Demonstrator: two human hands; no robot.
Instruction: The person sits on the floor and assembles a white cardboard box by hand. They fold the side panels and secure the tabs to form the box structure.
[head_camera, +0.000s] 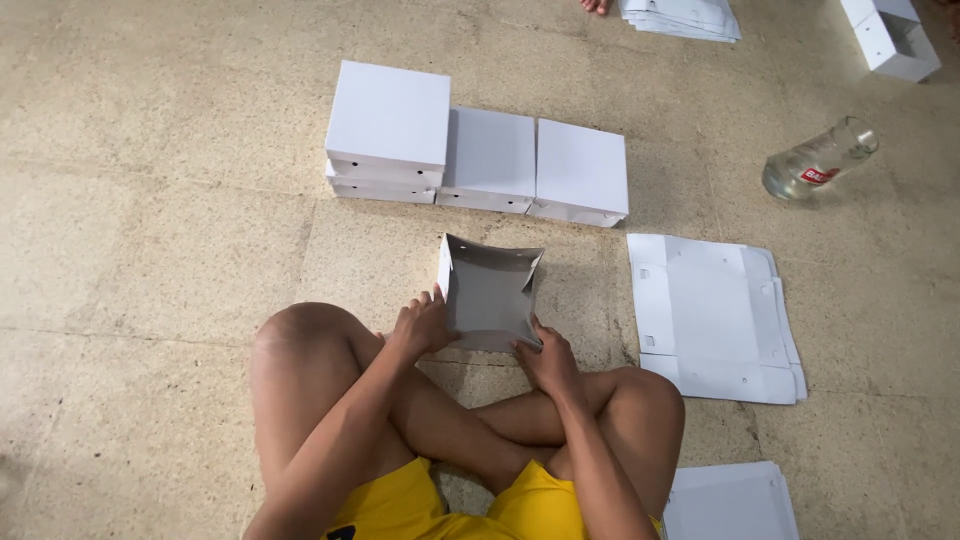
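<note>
I sit cross-legged on a stone floor. In front of my knees stands a half-folded white cardboard box (490, 290), its grey inside facing me and its side walls raised. My left hand (420, 325) grips the box's left wall near the bottom corner. My right hand (545, 360) presses on the box's lower right edge. Both hands are closed on the cardboard.
Finished white boxes (480, 150) sit in a row beyond, the left one stacked. Flat box blanks (715, 315) lie at right, more blanks (730, 500) by my right knee. A clear plastic bottle (820, 160) lies on its side. More blanks (685, 15) and boxes (895, 40) are far back.
</note>
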